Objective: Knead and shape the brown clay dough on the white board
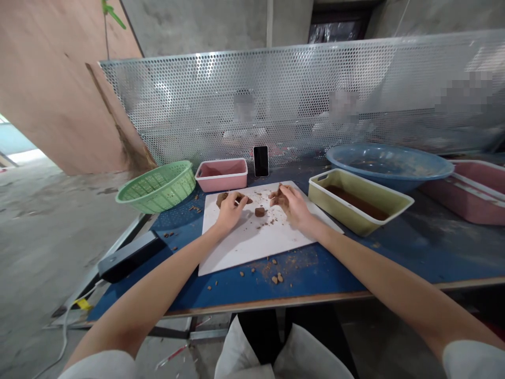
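A small brown block of clay-like material (259, 211) lies on the white board (252, 239) between my hands, with brown crumbs around it. My left hand (232, 207) is at the board's left side, its fingers curved and apart, next to a brown lump (221, 199) that it partly covers. Over the right part of the board is my right hand (290, 202), fingers bent and apart, with brown smears on them. Neither hand touches the block. Nothing shows clearly between the fingers of either hand.
Behind the board stand a pink basin (221, 182) and an upright phone (261, 161). A green basket (158, 187) is at left. On the right are a yellow-green tub of brown liquid (339, 210), a blue basin (426, 176) and another pink container (469, 202). Small lumps dot the blue tabletop (232, 292).
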Motion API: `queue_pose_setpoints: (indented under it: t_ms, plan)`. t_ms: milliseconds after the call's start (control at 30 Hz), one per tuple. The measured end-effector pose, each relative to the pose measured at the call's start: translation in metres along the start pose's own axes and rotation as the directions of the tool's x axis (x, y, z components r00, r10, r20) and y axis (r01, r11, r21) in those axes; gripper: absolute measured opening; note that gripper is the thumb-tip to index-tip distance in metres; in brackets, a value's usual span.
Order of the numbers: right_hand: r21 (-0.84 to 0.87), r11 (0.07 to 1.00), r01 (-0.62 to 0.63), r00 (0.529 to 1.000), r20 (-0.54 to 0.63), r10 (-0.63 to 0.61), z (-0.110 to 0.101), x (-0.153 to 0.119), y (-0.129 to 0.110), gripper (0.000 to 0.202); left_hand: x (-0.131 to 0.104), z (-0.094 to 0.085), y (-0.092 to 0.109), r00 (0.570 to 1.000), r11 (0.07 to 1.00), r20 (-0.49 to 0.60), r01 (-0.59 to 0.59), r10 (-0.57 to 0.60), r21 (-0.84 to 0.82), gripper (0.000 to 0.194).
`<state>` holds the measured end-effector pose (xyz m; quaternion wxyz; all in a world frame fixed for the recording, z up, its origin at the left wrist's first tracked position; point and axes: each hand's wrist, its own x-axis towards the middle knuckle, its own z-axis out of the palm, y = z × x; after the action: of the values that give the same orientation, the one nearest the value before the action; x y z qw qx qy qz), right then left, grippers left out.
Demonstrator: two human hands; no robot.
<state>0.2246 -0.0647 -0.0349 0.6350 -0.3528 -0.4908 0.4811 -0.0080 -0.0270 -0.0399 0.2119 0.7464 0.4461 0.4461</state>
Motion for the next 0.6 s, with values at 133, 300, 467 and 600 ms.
queue_pose_setpoints:
  t_ms: [133, 300, 467, 600]
  plan:
    - [0.120, 0.977, -0.179, 0.984, 0.037, 0.176, 0.000, 0.000, -0.010, 0.020, -0.001, 0.001, 0.000, 1.000, 1.000, -0.003, 0.007, -0.007, -0.022, 0.025]
    - [0.130, 0.939, -0.319, 0.945, 0.122, 0.304, -0.003, -0.001, -0.015, 0.042, -0.002, 0.001, 0.000, 1.000, 1.000, -0.013, 0.011, -0.011, -0.023, 0.023]
    - [0.111, 0.943, -0.313, 0.950, 0.058, 0.308, -0.003, 0.002, -0.005, 0.058, -0.002, 0.001, 0.002, 0.999, 0.999, -0.001, 0.032, -0.033, -0.040, 0.021]
    - [0.110, 0.967, -0.228, 0.964, -0.115, 0.241, -0.004, 0.004, 0.000, 0.050, -0.002, 0.001, 0.001, 1.000, 0.999, -0.001, 0.030, -0.030, -0.040, 0.021]
